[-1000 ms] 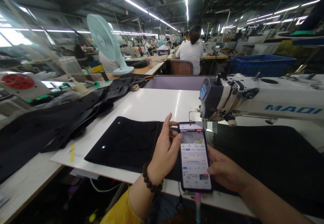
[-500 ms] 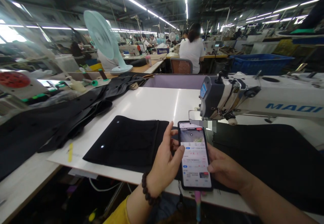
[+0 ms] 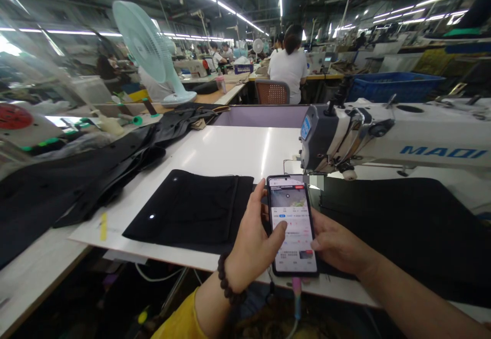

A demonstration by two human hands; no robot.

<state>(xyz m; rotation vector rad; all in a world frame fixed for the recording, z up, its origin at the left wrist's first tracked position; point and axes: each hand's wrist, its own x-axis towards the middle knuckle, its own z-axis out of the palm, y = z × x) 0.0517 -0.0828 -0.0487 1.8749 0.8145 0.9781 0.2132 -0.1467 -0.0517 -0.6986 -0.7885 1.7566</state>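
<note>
A smartphone (image 3: 293,249) with a lit screen is held upright between both my hands, over the front edge of the white sewing table (image 3: 230,147). My left hand (image 3: 255,234), with a dark bead bracelet at the wrist, grips the phone's left side, and its thumb lies over the screen. Along the right side, my right hand (image 3: 339,244) is closed on the phone, thumb at the screen's edge. A coloured cable (image 3: 297,298) hangs from the phone's bottom end. Black fabric (image 3: 184,208) lies flat behind and left of my hands, with more black fabric (image 3: 399,226) on the right.
A white and grey sewing machine (image 3: 383,137) stands at the right. Long black fabric pieces (image 3: 111,173) run along the left, beside a pale blue fan (image 3: 148,47). Farther back are a person in white (image 3: 287,70), seated on a brown chair, and a blue crate (image 3: 395,86).
My left thumb has moved right and further over the phone's screen, and the page shown has shifted slightly. The whole view has moved a little; my right hand keeps its hold.
</note>
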